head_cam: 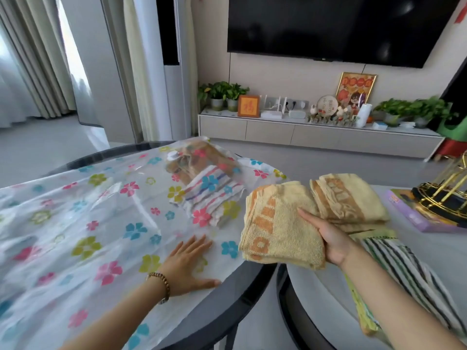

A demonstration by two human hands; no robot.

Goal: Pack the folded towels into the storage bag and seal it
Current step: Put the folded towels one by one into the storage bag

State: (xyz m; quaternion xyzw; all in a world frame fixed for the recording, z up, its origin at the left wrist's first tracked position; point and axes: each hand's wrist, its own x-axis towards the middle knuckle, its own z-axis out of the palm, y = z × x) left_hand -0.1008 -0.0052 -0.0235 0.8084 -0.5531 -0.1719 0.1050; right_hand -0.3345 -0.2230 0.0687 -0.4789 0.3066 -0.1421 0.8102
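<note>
"One folded yellow towel [280, 223] is riding in the right hand [331, 238], lifted over the gap between the two tables, just right of the storage bag [75, 223]. The thumb is lying on top and the rest of the hand is clamping the towel's right edge."

"How is it going to handle?"

"Going by the terry pile, it is looking soft, light and floppy. Holding it by one edge is risking the folds opening, so I am thinking a flat grip under the whole fold is the safer hold for sliding it in."

"And the other hand?"

"The left hand [188, 263] is lying flat with fingers straight and spread. It is pressing the bag's near edge onto the round table [227, 306] and gripping nothing. The film is looking thin and slick, so it is probably needing that pinning. I am not managing to tell where its mouth is."

"What is sitting inside?"

"Two towels are showing through the plastic toward the far end: a striped towel [209, 195] and a brownish towel [199, 157] behind it. To the right, a second yellow towel [351, 198] is waiting on a pile on the right-hand table [316, 299]. A striped cloth [404, 269] is lying nearer, under the forearm. Further right, a purple box [414, 218] and a gold rack [444, 188] are standing."
</note>
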